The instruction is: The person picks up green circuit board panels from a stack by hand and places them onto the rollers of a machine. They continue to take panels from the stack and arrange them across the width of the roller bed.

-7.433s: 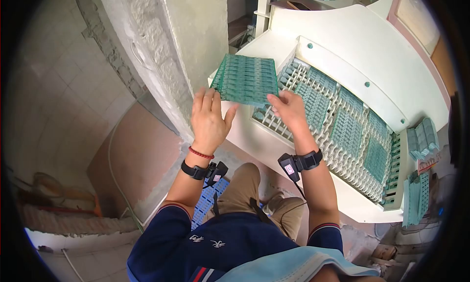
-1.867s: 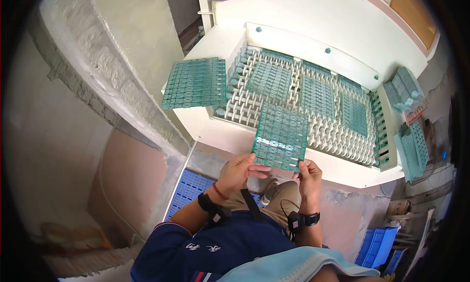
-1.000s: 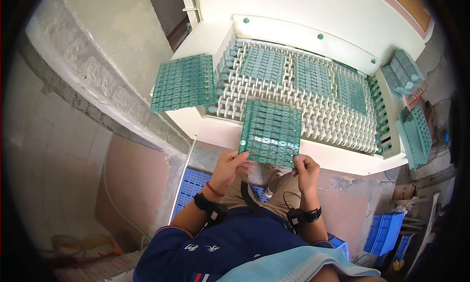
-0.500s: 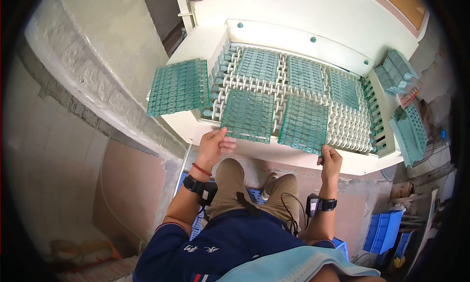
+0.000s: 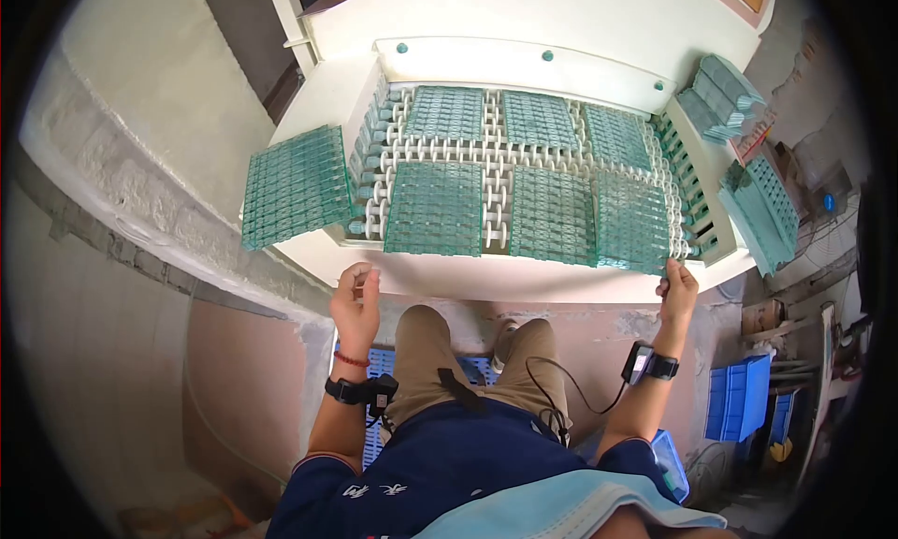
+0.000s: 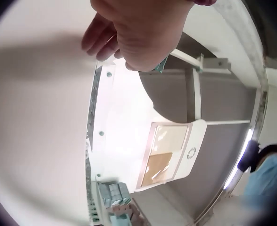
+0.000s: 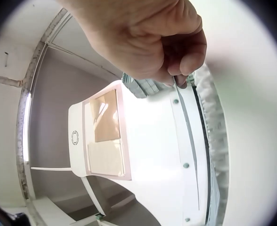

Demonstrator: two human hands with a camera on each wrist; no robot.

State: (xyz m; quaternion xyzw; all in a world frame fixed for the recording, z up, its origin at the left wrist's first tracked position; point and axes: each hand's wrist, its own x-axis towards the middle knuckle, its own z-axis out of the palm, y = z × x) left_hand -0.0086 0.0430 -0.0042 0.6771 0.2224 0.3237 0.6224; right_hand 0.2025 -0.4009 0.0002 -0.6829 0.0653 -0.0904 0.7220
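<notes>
My right hand pinches the near right corner of a green circuit board panel at the front right of the white roller conveyor. In the right wrist view, the thumb and curled fingers of that hand meet on the panel's thin edge. Two similar panels, a middle one and a left one, lie along the front of the rollers. Behind them a back row holds several more, including a back left panel. My left hand holds nothing, fingers loosely bent, before the machine's front edge.
A stack of green panels rests on the machine's left corner, overhanging its edge. More stacked panels stand at the right end. The white machine hood rises behind the rollers. Blue crates sit on the floor at right.
The panels held together a second ago now lie spread in a front row of three. My right hand has moved right with one panel; my left has let go and drawn back left.
</notes>
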